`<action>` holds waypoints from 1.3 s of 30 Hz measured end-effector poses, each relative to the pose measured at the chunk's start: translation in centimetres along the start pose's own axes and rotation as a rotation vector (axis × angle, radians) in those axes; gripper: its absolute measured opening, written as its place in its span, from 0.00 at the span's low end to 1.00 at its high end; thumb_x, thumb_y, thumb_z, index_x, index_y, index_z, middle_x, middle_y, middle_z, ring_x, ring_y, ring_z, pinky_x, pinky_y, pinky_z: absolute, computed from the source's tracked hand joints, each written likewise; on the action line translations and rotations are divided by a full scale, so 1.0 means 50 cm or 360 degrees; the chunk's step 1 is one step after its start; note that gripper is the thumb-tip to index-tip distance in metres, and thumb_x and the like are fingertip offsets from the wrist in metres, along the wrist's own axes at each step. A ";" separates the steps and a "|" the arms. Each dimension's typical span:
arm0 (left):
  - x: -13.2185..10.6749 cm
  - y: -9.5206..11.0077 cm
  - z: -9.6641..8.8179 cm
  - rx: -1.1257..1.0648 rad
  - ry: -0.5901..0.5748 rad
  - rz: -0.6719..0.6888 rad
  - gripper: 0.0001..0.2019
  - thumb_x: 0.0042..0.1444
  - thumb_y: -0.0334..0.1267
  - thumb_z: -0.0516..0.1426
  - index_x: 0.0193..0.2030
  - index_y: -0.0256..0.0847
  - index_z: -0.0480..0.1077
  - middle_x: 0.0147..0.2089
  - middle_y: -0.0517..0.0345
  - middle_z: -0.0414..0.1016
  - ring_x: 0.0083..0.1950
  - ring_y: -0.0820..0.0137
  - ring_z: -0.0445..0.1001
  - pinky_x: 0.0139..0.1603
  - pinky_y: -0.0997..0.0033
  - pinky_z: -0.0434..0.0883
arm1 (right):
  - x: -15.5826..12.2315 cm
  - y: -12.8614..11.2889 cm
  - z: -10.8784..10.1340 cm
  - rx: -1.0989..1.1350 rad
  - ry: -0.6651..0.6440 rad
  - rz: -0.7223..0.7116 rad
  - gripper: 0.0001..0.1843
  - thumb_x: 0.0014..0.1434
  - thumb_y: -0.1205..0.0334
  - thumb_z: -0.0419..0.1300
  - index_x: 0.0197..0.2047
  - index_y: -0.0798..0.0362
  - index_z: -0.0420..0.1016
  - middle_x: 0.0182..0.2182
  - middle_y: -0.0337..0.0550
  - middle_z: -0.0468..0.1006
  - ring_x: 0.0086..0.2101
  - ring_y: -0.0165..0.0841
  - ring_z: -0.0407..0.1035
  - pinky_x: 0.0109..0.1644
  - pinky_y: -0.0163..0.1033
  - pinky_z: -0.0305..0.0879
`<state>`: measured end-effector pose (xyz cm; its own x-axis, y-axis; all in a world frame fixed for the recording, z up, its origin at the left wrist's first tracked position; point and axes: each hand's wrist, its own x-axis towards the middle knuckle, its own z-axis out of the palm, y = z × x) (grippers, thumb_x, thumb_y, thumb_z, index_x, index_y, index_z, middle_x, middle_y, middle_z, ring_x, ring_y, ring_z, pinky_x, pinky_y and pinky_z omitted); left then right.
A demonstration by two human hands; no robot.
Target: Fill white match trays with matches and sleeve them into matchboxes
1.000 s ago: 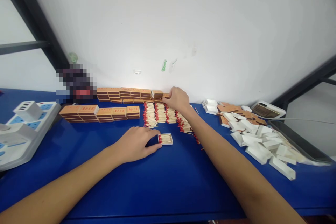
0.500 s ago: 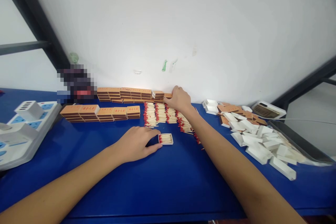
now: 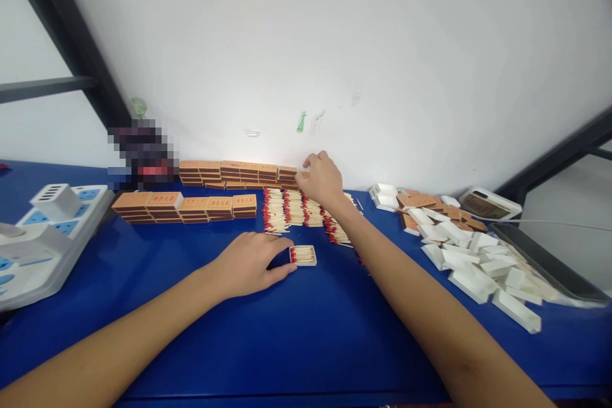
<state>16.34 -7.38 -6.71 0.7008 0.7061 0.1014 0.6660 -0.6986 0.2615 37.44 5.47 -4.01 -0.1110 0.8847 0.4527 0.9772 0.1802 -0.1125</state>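
My left hand rests on the blue table, its thumb and index finger on the two corners of a small white matchbox tray. Red-tipped matches lie side by side inside it. At the right end of the back row of orange matchboxes is my right hand. Its fingers are bent and parted, with nothing visible in them, and the fingertips are beside the end matchbox. Loose matches lie in several bundles between the two hands, partly behind my right wrist.
A second row of matchboxes stands front left. White empty trays and flat orange sleeves are heaped at right, near a black tray and a phone. A power strip lies far left. The wall closes the back.
The end matchbox in the back row now sits straighter against its neighbours. My right hand has shifted slightly left and its fingers have parted. My left hand stays at the tray.
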 end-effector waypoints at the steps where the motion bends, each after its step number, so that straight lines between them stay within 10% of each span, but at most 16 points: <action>1: 0.000 0.000 0.000 0.0003 -0.0002 0.0000 0.20 0.71 0.51 0.56 0.62 0.43 0.75 0.33 0.57 0.79 0.33 0.62 0.78 0.33 0.66 0.64 | -0.001 -0.004 0.000 0.0012 0.0000 -0.0082 0.15 0.70 0.61 0.55 0.57 0.56 0.73 0.54 0.58 0.73 0.51 0.47 0.72 0.52 0.48 0.71; 8: 0.000 0.004 -0.002 0.0023 -0.0023 -0.0014 0.21 0.72 0.51 0.56 0.63 0.43 0.75 0.35 0.56 0.80 0.36 0.60 0.80 0.35 0.65 0.66 | -0.007 -0.002 0.018 -0.0050 -0.0015 -0.0407 0.20 0.69 0.75 0.51 0.59 0.53 0.75 0.56 0.57 0.74 0.55 0.47 0.67 0.47 0.47 0.71; 27: -0.002 0.003 0.000 0.0023 0.0010 0.0037 0.20 0.72 0.51 0.55 0.60 0.42 0.76 0.41 0.50 0.84 0.40 0.57 0.83 0.35 0.64 0.71 | -0.006 0.018 0.026 -0.0126 -0.0015 -0.0483 0.15 0.76 0.62 0.49 0.56 0.54 0.75 0.54 0.57 0.76 0.54 0.46 0.67 0.47 0.45 0.67; 34: -0.004 0.002 -0.009 -0.0147 0.0043 -0.0076 0.33 0.67 0.56 0.59 0.73 0.43 0.64 0.34 0.59 0.77 0.33 0.63 0.77 0.33 0.66 0.66 | 0.002 0.034 -0.047 -0.0072 0.0103 -0.0518 0.16 0.76 0.61 0.49 0.56 0.56 0.76 0.51 0.56 0.79 0.52 0.45 0.70 0.49 0.44 0.66; 39: -0.003 -0.007 -0.034 -0.0359 0.0583 -0.0253 0.38 0.66 0.60 0.59 0.76 0.43 0.57 0.39 0.60 0.75 0.36 0.67 0.75 0.39 0.67 0.69 | -0.080 0.052 -0.122 -0.0062 0.0089 -0.0653 0.16 0.76 0.59 0.51 0.54 0.55 0.77 0.46 0.52 0.81 0.45 0.41 0.74 0.45 0.43 0.66</action>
<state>15.56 -7.05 -5.17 0.4308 0.8253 0.3650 0.6575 -0.5641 0.4995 41.53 -0.23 -0.73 -0.4836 0.7181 0.5004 0.8602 0.4957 0.1200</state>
